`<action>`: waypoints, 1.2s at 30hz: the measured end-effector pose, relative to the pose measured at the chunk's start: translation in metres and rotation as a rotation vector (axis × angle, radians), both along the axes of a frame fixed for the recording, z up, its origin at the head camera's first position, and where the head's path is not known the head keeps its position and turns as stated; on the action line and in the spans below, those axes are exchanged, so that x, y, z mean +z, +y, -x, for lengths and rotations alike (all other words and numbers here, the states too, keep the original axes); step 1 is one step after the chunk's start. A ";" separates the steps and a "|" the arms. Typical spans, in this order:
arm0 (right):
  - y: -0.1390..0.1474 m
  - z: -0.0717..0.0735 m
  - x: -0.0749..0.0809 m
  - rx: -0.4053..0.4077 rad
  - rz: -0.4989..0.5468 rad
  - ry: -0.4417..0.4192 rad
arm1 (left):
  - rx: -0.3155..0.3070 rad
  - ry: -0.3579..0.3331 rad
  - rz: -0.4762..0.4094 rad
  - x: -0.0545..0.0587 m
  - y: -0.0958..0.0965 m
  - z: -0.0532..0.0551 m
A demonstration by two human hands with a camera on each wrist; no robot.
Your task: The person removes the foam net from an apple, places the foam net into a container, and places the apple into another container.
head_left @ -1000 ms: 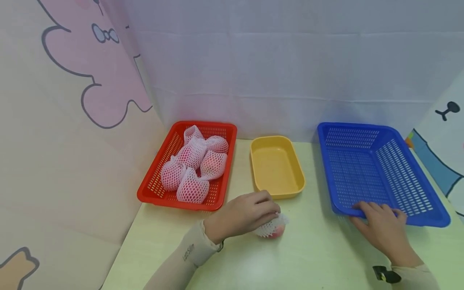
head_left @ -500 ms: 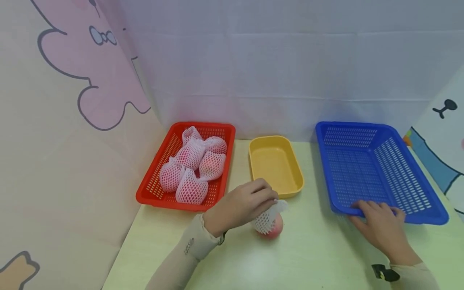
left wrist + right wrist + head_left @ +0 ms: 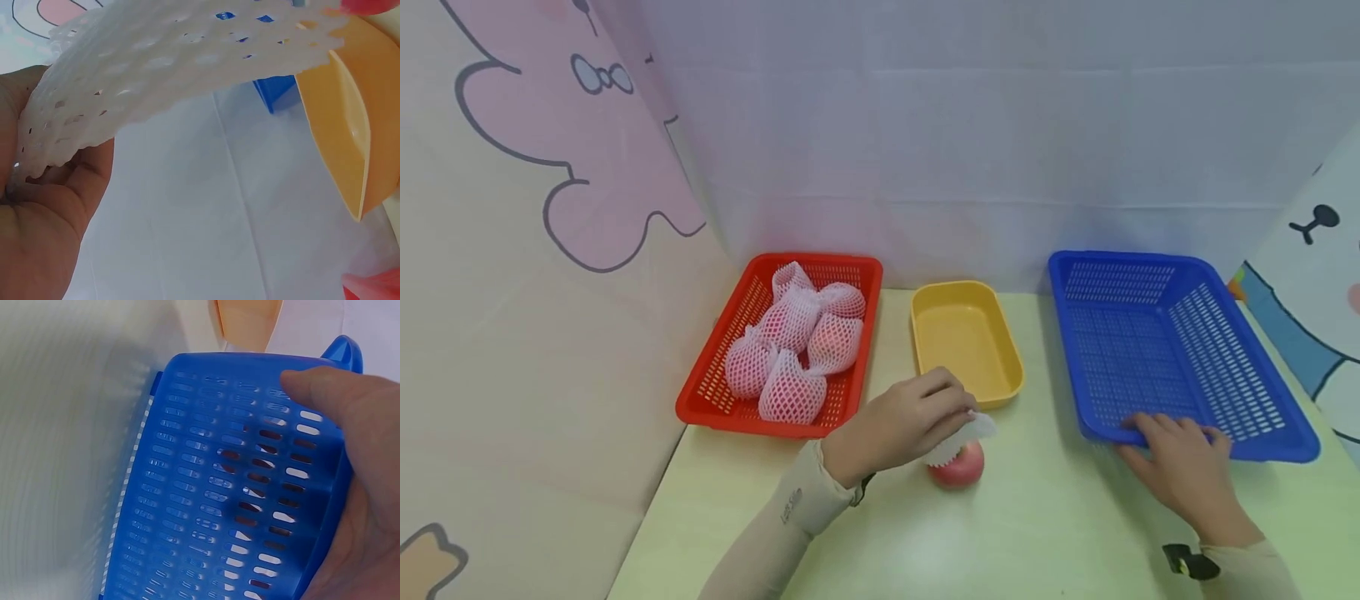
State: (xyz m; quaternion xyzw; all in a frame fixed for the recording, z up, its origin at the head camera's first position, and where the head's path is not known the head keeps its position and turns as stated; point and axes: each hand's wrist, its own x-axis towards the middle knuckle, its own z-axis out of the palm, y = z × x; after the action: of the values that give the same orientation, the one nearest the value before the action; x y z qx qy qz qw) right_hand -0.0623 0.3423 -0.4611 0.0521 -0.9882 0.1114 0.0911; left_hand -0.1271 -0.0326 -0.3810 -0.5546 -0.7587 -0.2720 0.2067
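Note:
My left hand (image 3: 898, 429) pinches a white foam fruit net (image 3: 976, 430) by its upper end. Below the net, a pink-red apple (image 3: 962, 468) sits on the table, most of it bare. In the left wrist view the net (image 3: 156, 59) stretches out from between thumb and fingers, and a bit of the apple (image 3: 369, 5) shows at the top edge. My right hand (image 3: 1183, 467) grips the near rim of a blue plastic basket (image 3: 1070, 358), fingers inside and thumb outside. The right wrist view shows the thumb (image 3: 312, 387) against the basket's slotted wall (image 3: 187, 469).
A red basket (image 3: 703, 406) at left holds several fruits in pink nets (image 3: 792, 398). A yellow tray (image 3: 966, 342) stands between the two baskets, just beyond my left hand. A pale cloth (image 3: 955, 167) hangs behind the table (image 3: 1000, 533).
My left hand has lifted slightly and drawn the net up off the apple, which now shows mostly bare. The right hand keeps its hold on the blue basket's rim.

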 end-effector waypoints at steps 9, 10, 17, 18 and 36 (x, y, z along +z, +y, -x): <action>-0.002 0.001 0.000 0.000 0.009 -0.036 | -0.023 -0.056 -0.036 0.014 -0.002 -0.001; -0.002 0.001 0.000 0.000 0.010 -0.038 | -0.029 -0.066 -0.053 0.015 -0.002 0.000; -0.003 -0.001 0.004 -0.012 0.006 -0.050 | -0.009 -0.056 -0.052 0.023 -0.001 0.010; -0.002 -0.001 0.004 -0.012 0.006 -0.053 | -0.012 -0.046 -0.043 0.026 -0.001 0.012; -0.002 -0.003 0.004 -0.014 0.005 -0.033 | 0.245 -0.556 0.454 0.026 0.064 0.168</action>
State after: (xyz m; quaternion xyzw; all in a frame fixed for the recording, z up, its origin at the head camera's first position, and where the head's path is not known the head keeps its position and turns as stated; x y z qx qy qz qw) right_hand -0.0596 0.3403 -0.4570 0.0430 -0.9897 0.1142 0.0755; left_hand -0.2956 0.0310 -0.3548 -0.3965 -0.8876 -0.2102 -0.1043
